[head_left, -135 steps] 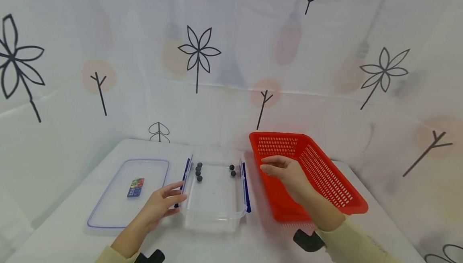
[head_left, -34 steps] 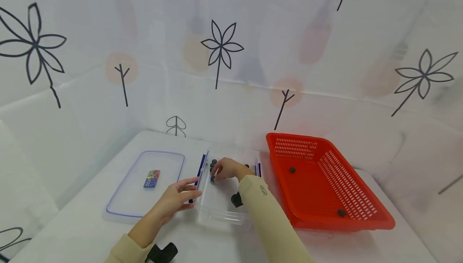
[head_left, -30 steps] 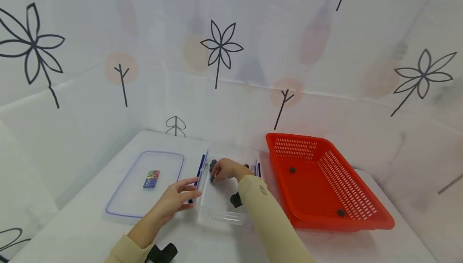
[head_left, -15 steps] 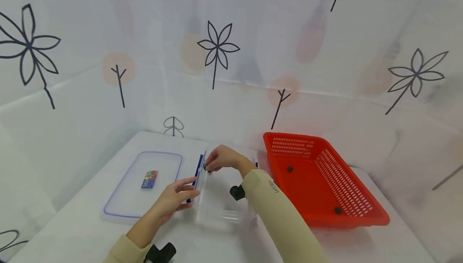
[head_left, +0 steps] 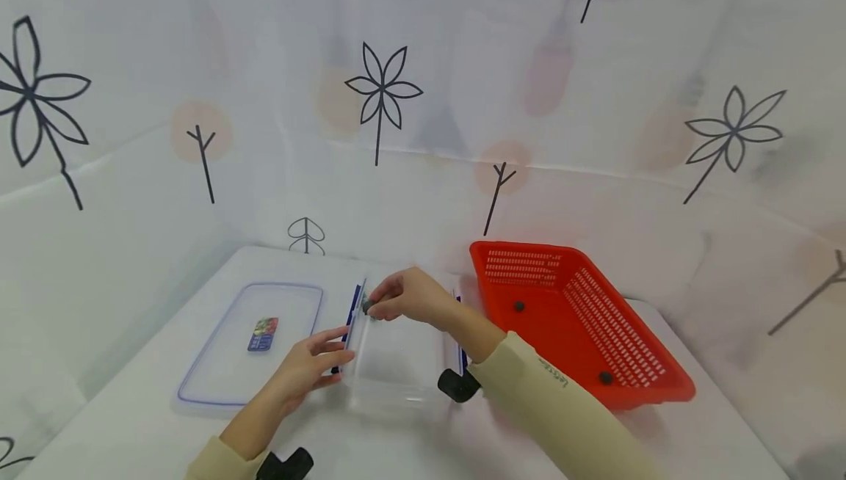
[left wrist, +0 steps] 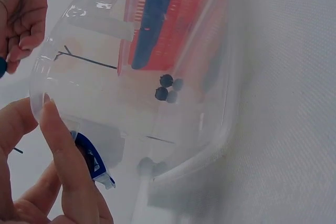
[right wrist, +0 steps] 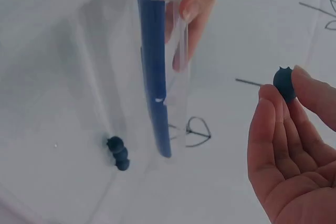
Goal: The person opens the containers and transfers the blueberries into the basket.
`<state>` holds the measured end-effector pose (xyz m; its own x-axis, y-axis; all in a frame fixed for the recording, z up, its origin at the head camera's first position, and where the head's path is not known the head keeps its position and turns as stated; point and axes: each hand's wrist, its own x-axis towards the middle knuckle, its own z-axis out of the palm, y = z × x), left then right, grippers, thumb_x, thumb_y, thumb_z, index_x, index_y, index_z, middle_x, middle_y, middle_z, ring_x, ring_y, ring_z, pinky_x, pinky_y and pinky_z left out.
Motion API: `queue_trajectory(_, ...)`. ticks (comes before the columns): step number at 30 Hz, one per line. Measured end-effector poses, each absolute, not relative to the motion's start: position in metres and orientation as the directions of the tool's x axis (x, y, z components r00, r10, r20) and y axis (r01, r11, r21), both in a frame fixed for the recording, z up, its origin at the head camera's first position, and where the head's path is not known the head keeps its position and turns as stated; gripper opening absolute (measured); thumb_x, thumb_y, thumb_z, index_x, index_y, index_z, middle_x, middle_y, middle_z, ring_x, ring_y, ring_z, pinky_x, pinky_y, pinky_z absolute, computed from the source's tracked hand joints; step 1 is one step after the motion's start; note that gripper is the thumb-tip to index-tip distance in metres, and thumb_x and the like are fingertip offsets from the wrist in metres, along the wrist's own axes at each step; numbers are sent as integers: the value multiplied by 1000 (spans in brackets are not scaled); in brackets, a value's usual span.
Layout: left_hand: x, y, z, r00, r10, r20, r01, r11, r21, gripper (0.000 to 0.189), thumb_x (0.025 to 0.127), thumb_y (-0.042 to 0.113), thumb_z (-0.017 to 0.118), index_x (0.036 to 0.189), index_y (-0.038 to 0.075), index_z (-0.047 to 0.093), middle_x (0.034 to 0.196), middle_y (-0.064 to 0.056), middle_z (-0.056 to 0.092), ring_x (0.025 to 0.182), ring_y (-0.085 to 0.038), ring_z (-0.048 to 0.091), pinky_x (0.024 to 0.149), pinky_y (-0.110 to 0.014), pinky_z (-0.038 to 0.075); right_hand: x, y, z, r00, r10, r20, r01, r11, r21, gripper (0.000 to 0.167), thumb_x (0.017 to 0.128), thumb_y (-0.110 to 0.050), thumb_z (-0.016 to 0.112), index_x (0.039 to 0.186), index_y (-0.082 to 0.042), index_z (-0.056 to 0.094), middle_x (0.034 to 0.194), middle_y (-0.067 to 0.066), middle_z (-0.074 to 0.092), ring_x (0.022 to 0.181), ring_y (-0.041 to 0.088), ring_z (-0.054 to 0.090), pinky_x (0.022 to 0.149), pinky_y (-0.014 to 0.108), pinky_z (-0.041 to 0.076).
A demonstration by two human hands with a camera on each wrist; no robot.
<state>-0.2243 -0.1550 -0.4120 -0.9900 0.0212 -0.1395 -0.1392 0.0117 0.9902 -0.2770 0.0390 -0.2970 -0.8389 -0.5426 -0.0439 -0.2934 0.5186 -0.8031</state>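
My right hand [head_left: 419, 296] pinches a blueberry [right wrist: 283, 83] between thumb and fingers, above the left side of a clear plastic box [head_left: 396, 370]. My left hand [head_left: 304, 366] grips that box's left rim, thumb and fingers on either side of the wall, near a blue side latch [right wrist: 154, 72]. Inside, a short row of several blueberries [right wrist: 119, 153] lies by the left wall. Across from them, two blueberries [left wrist: 164, 87] show in the left wrist view; in the head view the right hand hides that part.
Right of the box stands a red perforated basket [head_left: 555, 355] with a blueberry [head_left: 519, 306] toward its back and another blueberry [head_left: 606, 377] near its front right. Flat on the table at left lies a clear lid [head_left: 225, 370] with a blue rim and a label [head_left: 263, 334].
From over the red basket, my right hand came down into the box, took hold of a blueberry and lifted it. My left hand stays at the box's rim.
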Motion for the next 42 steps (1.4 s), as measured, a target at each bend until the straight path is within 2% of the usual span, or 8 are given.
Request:
queue_trajectory(6, -221, -155, -410, -990, 16, -142, -142, 31, 989, 55, 83, 17, 71, 133, 6, 50, 126, -22, 48, 92, -28, 56, 73, -34, 54, -249, 58, -297, -830, -557, 25, -332, 457, -825, 20, 83, -21, 71, 99, -9, 69, 83, 1, 68, 76, 15, 64, 76, 31, 53)
queue_trajectory(13, -221, -153, -410, -988, 5, -157, -157, 24, 987, 57, 82, 18, 72, 133, 6, 50, 126, -22, 47, 92, -27, 56, 73, -35, 54, -227, 85, -300, -887, -460, 39, -240, 386, -891, 20, 82, -19, 72, 98, -7, 69, 85, 4, 68, 80, 18, 65, 77, 31, 53)
queue_trajectory(20, -222, -152, -410, -988, 1, -155, -155, 25, 988, 57, 83, 17, 71, 134, 5, 49, 125, -22, 47, 90, -27, 55, 71, -34, 54, -210, 121, -305, -929, -361, 83, -221, 361, -906, 24, 81, -18, 73, 99, -4, 68, 89, 7, 68, 84, 21, 65, 80, 34, 52)
queue_trajectory(25, -222, -152, -410, -988, 1, -156, -156, 27, 987, 57, 82, 17, 72, 134, 6, 49, 125, -22, 47, 90, -27, 55, 71, -33, 54, -206, 151, -312, -957, -273, 99, -204, 389, -898, 27, 79, -22, 75, 99, -6, 69, 91, 6, 68, 85, 22, 64, 78, 31, 53)
queue_trajectory(36, -221, -152, -409, -990, -2, -144, -144, 16, 990, 54, 84, 12, 69, 133, 5, 50, 123, -20, 48, 88, -25, 55, 70, -33, 54, -205, 220, -312, -989, -123, 85, -127, 395, -910, 34, 81, -26, 73, 106, -4, 67, 100, 14, 67, 92, 28, 62, 83, 38, 51)
queue_trajectory(42, -221, -152, -410, -989, -5, -149, -150, 8, 989, 51, 85, 10, 67, 133, 5, 50, 124, -20, 48, 89, -26, 55, 70, -32, 54, -212, 249, -308, -995, -82, 58, -89, 445, -891, 42, 82, -35, 70, 111, -5, 64, 99, 8, 67, 93, 26, 60, 83, 41, 48)
